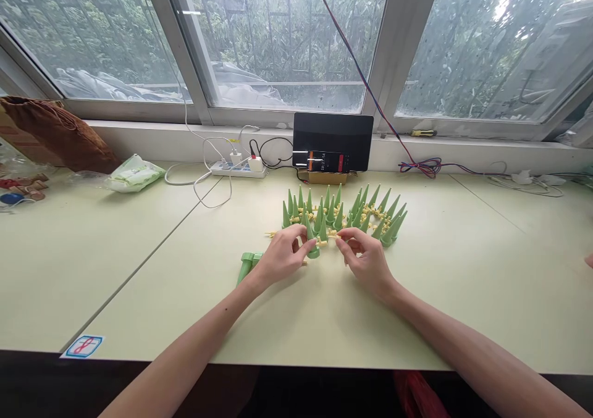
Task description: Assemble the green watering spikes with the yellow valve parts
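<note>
My left hand grips a green cone-shaped piece, its point upward, with a small yellow part at its side. A small yellow peg is pinched in the fingertips of my right hand, just right of the cone and seemingly apart from it. Behind both hands stand rows of green cones with yellow parts among them. Left of my left wrist lies another green piece, tipped over and partly hidden by the forearm.
A phone showing a timer leans on a black tablet at the back. Left of it are a power strip with cables and a wipes packet. A brown bag sits far left; bundled wires lie back right.
</note>
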Motion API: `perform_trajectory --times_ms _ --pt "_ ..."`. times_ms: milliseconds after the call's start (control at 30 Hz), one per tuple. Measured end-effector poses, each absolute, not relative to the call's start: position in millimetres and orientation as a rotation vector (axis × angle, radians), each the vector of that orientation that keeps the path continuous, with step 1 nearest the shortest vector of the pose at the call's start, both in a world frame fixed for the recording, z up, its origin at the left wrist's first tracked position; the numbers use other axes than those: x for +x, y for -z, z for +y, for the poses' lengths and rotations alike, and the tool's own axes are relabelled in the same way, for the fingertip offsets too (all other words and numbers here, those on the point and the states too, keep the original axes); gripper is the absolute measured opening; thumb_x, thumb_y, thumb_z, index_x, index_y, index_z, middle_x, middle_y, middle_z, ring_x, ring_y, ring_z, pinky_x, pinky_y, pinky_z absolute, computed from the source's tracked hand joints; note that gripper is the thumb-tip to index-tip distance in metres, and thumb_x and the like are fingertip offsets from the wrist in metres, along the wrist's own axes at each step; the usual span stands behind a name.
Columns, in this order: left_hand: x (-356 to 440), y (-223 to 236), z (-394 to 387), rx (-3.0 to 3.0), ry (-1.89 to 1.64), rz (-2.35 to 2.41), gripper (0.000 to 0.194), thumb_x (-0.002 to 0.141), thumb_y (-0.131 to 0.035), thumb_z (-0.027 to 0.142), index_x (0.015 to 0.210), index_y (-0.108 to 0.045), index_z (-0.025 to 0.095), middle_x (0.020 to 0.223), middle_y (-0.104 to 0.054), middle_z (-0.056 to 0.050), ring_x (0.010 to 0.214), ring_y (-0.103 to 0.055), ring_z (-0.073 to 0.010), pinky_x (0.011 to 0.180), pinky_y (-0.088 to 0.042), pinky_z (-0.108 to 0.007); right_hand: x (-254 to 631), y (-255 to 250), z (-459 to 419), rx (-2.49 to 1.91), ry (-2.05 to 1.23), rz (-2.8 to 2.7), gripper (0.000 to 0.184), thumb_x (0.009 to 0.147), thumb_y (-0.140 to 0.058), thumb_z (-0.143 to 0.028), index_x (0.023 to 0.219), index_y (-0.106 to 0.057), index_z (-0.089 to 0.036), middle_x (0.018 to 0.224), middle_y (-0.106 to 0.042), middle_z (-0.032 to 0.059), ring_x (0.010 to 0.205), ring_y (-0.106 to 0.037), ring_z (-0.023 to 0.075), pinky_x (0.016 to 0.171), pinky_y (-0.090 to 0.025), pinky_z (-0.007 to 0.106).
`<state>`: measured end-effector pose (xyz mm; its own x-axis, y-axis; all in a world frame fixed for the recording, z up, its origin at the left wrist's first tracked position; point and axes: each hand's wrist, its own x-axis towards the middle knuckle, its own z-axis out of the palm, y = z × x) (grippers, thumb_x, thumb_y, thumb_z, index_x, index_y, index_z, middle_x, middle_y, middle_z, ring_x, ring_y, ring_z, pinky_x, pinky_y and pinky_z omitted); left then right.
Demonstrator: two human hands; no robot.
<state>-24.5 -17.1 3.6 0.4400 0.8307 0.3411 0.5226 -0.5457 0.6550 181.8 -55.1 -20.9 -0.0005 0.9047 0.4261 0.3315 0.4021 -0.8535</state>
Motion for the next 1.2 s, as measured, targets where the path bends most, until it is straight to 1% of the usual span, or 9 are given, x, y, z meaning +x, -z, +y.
perform_trajectory --times_ms 167,333,500,600,667,800,967,1067,1200 --pt "-25.1 -5.4 -16.2 2.159 -0.917 1.172 0.030 0.094 -0.053 0.039 0.073 -0.046 0.019 0.061 -0.049 0.004 0.046 -0.043 -0.0095 0.044 -0.038 -0.023 182.7 23.2 -54.3 -1.121 -0.660 -1.596 0.021 0.095 -0.058 -0.038 0.094 -0.064 -0.018 0.079 -0.065 0.0041 0.054 -0.054 0.0128 0.048 -0.046 0.027" --pt "-25.6 -3.3 -15.8 2.131 -0.897 1.161 0.029 0.095 -0.051 0.040 0.074 -0.045 0.020 0.063 -0.047 0.004 0.048 -0.044 -0.0097 0.045 -0.043 -0.024 183.6 24.9 -54.2 -1.120 -0.648 -1.635 0.018 0.095 -0.058 -0.034 0.095 -0.064 -0.018 0.079 -0.065 0.0040 0.057 -0.055 0.0135 0.051 -0.045 0.027" --pt "-25.2 -1.8 -17.2 2.060 -0.854 1.113 0.029 0.095 -0.052 0.042 0.078 -0.044 0.020 0.066 -0.046 0.004 0.047 -0.046 -0.0085 0.046 -0.049 -0.023 182.8 23.6 -53.9 -1.124 -0.652 -1.682 0.022 0.095 -0.058 -0.038 0.093 -0.066 -0.017 0.074 -0.065 0.0035 0.055 -0.054 0.0133 0.051 -0.045 0.027" --pt "-23.9 -1.6 -18.3 2.082 -0.870 1.068 0.029 0.095 -0.052 0.042 0.079 -0.043 0.020 0.068 -0.046 0.004 0.049 -0.050 -0.0090 0.049 -0.051 -0.024 182.1 22.9 -53.6 -1.123 -0.675 -1.700 0.024 0.094 -0.059 -0.040 0.094 -0.066 -0.018 0.074 -0.066 0.0036 0.051 -0.052 0.0123 0.049 -0.046 0.027" --pt "-22.7 -1.8 -19.1 2.104 -0.869 1.057 0.027 0.096 -0.051 0.040 0.080 -0.044 0.020 0.067 -0.047 0.004 0.051 -0.050 -0.0097 0.050 -0.052 -0.025 181.8 22.8 -53.6 -1.116 -0.680 -1.718 0.024 0.094 -0.059 -0.041 0.094 -0.066 -0.018 0.075 -0.066 0.0037 0.051 -0.052 0.0120 0.049 -0.047 0.027" --pt "-20.5 -2.0 -20.3 2.152 -0.872 1.029 0.023 0.096 -0.050 0.036 0.080 -0.044 0.020 0.063 -0.047 0.004 0.051 -0.047 -0.0100 0.050 -0.050 -0.025 181.8 22.6 -53.9 -1.103 -0.665 -1.752 0.024 0.094 -0.060 -0.042 0.094 -0.066 -0.019 0.079 -0.068 0.0042 0.051 -0.052 0.0118 0.051 -0.048 0.027" --pt "-19.4 -0.4 -20.2 2.179 -0.926 0.984 0.021 0.096 -0.049 0.034 0.082 -0.046 0.020 0.063 -0.047 0.004 0.052 -0.047 -0.0101 0.050 -0.050 -0.024 182.0 23.2 -53.4 -1.111 -0.655 -1.757 0.025 0.095 -0.058 -0.043 0.094 -0.065 -0.019 0.079 -0.067 0.0042 0.052 -0.052 0.0121 0.051 -0.047 0.027" --pt "-18.9 1.2 -20.3 2.184 -0.941 0.982 0.019 0.096 -0.050 0.033 0.084 -0.047 0.019 0.065 -0.047 0.004 0.053 -0.047 -0.0100 0.051 -0.051 -0.024 181.8 24.2 -52.5 -1.116 -0.672 -1.755 0.026 0.096 -0.056 -0.042 0.092 -0.065 -0.019 0.077 -0.065 0.0034 0.052 -0.052 0.0121 0.051 -0.046 0.027" --pt "-18.0 3.3 -20.6 2.203 -0.979 0.964 0.020 0.096 -0.051 0.033 0.083 -0.047 0.019 0.067 -0.048 0.003 0.054 -0.049 -0.0101 0.050 -0.050 -0.024 181.6 24.5 -51.9 -1.124 -0.688 -1.758 0.030 0.098 -0.051 -0.043 0.085 -0.062 -0.019 0.070 -0.058 0.0009 0.052 -0.049 0.0121 0.050 -0.043 0.026"
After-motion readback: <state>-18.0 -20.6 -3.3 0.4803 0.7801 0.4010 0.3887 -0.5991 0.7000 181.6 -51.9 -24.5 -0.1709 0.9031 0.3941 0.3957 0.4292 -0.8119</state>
